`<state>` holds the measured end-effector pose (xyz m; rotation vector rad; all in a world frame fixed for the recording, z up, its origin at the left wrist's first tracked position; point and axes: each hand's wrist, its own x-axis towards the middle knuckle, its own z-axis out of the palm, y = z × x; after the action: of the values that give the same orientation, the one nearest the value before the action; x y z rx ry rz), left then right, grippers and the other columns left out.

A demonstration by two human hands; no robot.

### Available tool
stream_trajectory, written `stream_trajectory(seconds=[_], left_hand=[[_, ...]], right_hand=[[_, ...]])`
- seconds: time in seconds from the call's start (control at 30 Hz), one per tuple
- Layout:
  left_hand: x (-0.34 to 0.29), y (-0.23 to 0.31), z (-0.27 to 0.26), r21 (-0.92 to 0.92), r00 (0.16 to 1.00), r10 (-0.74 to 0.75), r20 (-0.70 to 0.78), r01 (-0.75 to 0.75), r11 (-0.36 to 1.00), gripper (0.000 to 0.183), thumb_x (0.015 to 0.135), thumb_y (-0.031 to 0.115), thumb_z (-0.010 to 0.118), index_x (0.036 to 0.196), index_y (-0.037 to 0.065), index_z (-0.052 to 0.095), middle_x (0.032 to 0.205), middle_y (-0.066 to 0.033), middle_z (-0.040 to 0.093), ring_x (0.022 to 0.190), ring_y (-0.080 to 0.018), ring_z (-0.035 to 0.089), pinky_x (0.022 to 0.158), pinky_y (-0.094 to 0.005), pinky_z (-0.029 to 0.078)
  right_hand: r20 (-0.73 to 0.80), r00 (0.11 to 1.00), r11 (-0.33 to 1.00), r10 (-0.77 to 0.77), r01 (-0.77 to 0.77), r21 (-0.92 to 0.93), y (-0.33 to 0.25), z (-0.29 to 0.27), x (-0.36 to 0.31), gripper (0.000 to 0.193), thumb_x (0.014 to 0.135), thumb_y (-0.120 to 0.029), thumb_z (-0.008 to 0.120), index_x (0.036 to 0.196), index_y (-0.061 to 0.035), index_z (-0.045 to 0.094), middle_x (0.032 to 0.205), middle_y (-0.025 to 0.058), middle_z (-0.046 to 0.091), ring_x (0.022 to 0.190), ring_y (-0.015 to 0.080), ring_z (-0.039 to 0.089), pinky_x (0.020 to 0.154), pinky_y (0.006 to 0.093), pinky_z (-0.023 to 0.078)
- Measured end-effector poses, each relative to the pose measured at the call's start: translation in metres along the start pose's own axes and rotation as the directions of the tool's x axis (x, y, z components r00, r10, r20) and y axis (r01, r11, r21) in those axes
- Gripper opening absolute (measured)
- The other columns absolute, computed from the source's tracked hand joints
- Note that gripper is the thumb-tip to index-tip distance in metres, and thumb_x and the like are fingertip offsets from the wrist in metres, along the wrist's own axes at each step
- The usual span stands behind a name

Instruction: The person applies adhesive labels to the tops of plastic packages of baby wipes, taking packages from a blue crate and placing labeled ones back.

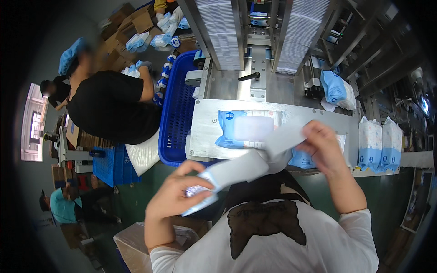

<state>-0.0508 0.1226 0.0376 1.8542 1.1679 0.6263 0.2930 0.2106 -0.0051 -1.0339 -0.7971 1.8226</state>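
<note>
Factory floor, steel machine bed (205, 136) ahead. Blue wet-wipe pack (248, 129) lies at bed's near edge, lid label on. Your left hand (175, 198) clamps long grey label strip (241, 166); right hand (323, 145) pinches its far end. Strip not yet applied.

Left hand (175, 193) curled shut near the chest, right hand (324, 144) raised, fingers pinched.

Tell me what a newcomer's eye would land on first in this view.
First the long white strip stretched low in the middle between the left hand and the right hand. Just behind it, a blue and white wipes pack lies flat on the metal machine table. To the left stands a bright blue crate, with a person in black bent beside it.
</note>
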Motion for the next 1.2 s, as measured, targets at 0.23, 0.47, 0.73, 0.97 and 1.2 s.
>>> stream_trajectory(seconds=[0.23,0.47,0.73,0.97,1.2], left_hand=[[0.0,0.016,-0.012,0.292,0.972,-0.216,0.091,0.182,0.939,0.042,0.069,0.015,0.079,0.104,0.006,0.059,0.116,-0.0116,0.059,0.095,-0.0339,0.063,0.081,-0.0375,0.051],[0.039,-0.006,-0.005,-0.313,0.965,-0.09,0.247,0.167,0.935,0.041,0.08,0.015,0.07,0.116,0.003,0.053,0.09,-0.0114,0.067,0.086,-0.0246,0.067,0.077,-0.0322,0.05],[0.059,-0.04,-0.018,-0.559,0.942,0.006,0.336,0.194,0.806,0.024,0.094,0.012,0.048,0.107,-0.003,0.061,0.087,-0.0084,0.068,0.083,-0.0153,0.064,0.077,-0.0289,0.049],[0.09,-0.074,-0.012,-0.398,0.88,-0.181,0.439,0.371,0.839,0.023,0.095,0.018,0.052,0.089,-0.001,0.065,0.081,-0.0042,0.068,0.074,-0.0087,0.06,0.071,-0.0235,0.047],[0.106,-0.085,-0.008,-0.185,0.896,-0.261,0.358,0.343,0.921,0.034,0.089,0.013,0.063,0.109,0.006,0.036,0.071,-0.0086,0.067,0.062,-0.0107,0.059,0.062,-0.0233,0.043]], right_hand=[[0.401,0.581,0.223,-0.708,0.723,-0.654,0.007,0.063,0.002,0.014,0.079,-0.008,0.067,0.091,-0.0041,0.063,0.093,0.0091,0.063,0.078,0.02,0.062,0.069,0.0284,0.051],[0.665,0.571,0.233,-0.481,0.815,-0.531,0.029,0.11,0.011,0.041,0.067,-0.006,0.073,0.106,-0.0075,0.058,0.107,0.0106,0.057,0.092,0.0269,0.06,0.079,0.038,0.051],[0.366,0.878,0.948,0.308,-0.251,-0.196,0.018,0.087,0.052,0.023,0.08,-0.002,0.07,0.1,-0.0003,0.057,0.082,0.0046,0.064,0.067,0.0102,0.061,0.063,0.0233,0.051],[0.026,0.993,0.862,0.114,-0.086,-0.499,0.017,0.065,0.042,0.011,0.08,-0.001,0.07,0.083,-0.0023,0.06,0.067,0.0013,0.062,0.056,0.0055,0.056,0.05,0.0179,0.044],[-0.151,0.981,0.837,0.121,-0.183,-0.516,0.021,0.036,0.056,0.009,0.081,-0.006,0.071,0.081,-0.0032,0.062,0.064,-0.0001,0.061,0.053,0.0044,0.055,0.047,0.0172,0.041]])
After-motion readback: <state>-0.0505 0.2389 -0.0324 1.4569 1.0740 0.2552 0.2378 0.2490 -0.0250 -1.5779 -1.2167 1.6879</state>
